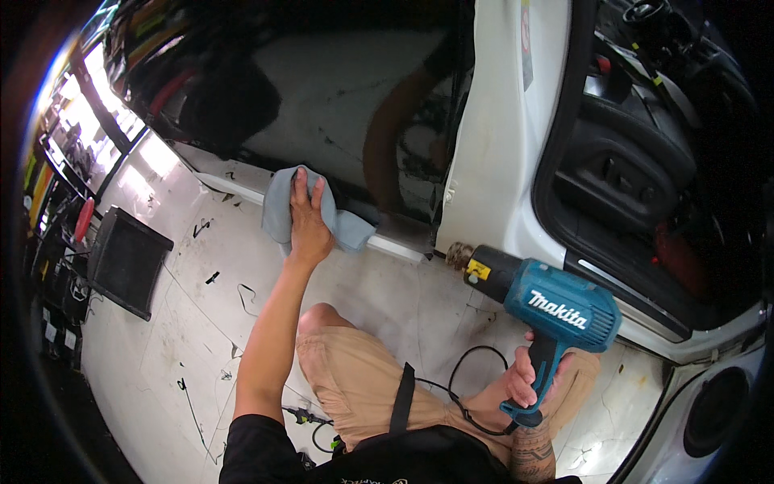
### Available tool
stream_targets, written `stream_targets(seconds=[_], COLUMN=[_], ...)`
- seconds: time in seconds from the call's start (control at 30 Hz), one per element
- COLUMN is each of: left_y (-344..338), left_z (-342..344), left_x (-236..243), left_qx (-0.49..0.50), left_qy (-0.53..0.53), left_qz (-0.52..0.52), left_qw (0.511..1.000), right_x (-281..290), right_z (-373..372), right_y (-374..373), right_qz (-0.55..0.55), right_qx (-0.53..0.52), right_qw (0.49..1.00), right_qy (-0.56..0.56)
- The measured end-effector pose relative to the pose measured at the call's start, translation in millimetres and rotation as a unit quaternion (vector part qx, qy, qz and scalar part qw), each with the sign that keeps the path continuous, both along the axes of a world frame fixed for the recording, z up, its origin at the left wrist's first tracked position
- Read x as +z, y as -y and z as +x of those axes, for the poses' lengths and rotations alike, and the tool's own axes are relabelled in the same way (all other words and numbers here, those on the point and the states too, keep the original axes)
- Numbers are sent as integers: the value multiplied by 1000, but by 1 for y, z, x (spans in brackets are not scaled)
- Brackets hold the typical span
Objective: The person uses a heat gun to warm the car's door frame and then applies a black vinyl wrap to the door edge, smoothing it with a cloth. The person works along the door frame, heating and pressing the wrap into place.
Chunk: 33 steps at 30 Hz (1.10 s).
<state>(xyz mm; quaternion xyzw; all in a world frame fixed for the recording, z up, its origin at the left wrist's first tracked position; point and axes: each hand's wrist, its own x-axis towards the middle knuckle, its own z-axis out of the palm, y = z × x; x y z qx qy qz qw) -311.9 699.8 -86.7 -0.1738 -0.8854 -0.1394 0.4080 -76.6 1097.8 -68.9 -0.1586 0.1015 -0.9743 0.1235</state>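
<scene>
My left hand (311, 219) presses a grey cloth (278, 202) against the lower edge of the car's dark, glossy door panel (322, 97). Two of its fingers lie stretched over the cloth; the rest are partly hidden. In my right hand (524, 375) is a teal and black heat gun (564, 305), held by its handle with the fingers wrapped round it. Its nozzle (484, 273) points left, close to the bottom of the white door pillar (500, 161). A black cord (455, 379) loops down from the gun across my lap.
To the right, the open door frame shows a black car seat (613, 169). Scraps of black film (213, 278) lie on the pale tiled floor (177, 347). A black box-like stand (129, 262) is at the left, beside shelving (60, 282) with assorted items.
</scene>
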Motion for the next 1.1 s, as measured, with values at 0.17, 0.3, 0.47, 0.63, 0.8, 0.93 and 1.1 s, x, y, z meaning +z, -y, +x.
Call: stream_targets(seconds=[0.17,0.3,0.47,0.63,0.8,0.93,1.1], left_y=[3,0,0,-3,-3,-4,-4], left_z=[4,-1,0,-1,-1,-2,-1], left_x=[1,2,6,9,9,9,10], left_qx=[-10,-73,-3,-31,-2,1,-14], left_qy=[18,11,-37,-39,-46,-43,-38], left_qz=[5,99,-11,24,-11,-6,11], left_qw=[1000,992,999,998,999,999,999], right_x=[5,-5,-23,-41,-44,-22,-5], right_z=[-7,-10,5,18,6,-2,-3], right_y=[-5,-2,0,-4,-8,7,15], right_qz=[47,39,124,262,607,644,661], right_qx=[10,27,14,50,-68,-47,-65], right_qw=[999,998,990,959,783,730,695], right_qy=[-1,43,73,101,-114,-222,-274])
